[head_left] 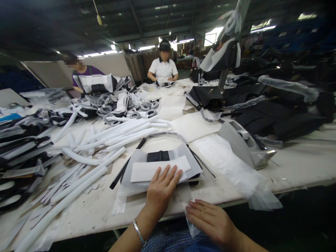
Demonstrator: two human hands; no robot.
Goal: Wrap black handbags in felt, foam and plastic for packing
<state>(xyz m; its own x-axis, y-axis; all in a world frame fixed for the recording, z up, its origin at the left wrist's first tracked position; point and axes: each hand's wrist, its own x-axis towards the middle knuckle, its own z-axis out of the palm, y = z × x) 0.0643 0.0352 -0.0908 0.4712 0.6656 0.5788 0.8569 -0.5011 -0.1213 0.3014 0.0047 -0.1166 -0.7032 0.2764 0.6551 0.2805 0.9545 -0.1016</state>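
Observation:
A dark bag wrapped in thin white sheet (131, 155) lies on the table in front of me, its handle (168, 133) arching away in clear wrap. A white foam pad (143, 171) rests on top, near a black strap piece (158, 156). My left hand (162, 185), with a silver bangle at the wrist, lies on the pad with fingers spread. Lower right, at the table's front edge, my right hand (210, 218) has its fingers together over clear plastic (193, 227); whether it grips the plastic is hidden.
White foam tubes (91, 175) spread across the left. A grey tape dispenser (240, 143) stands at the right beside a stack of plastic bags (223, 164). Black bags (275, 115) are piled farther right. Two people work across the table, one in a white shirt (163, 70).

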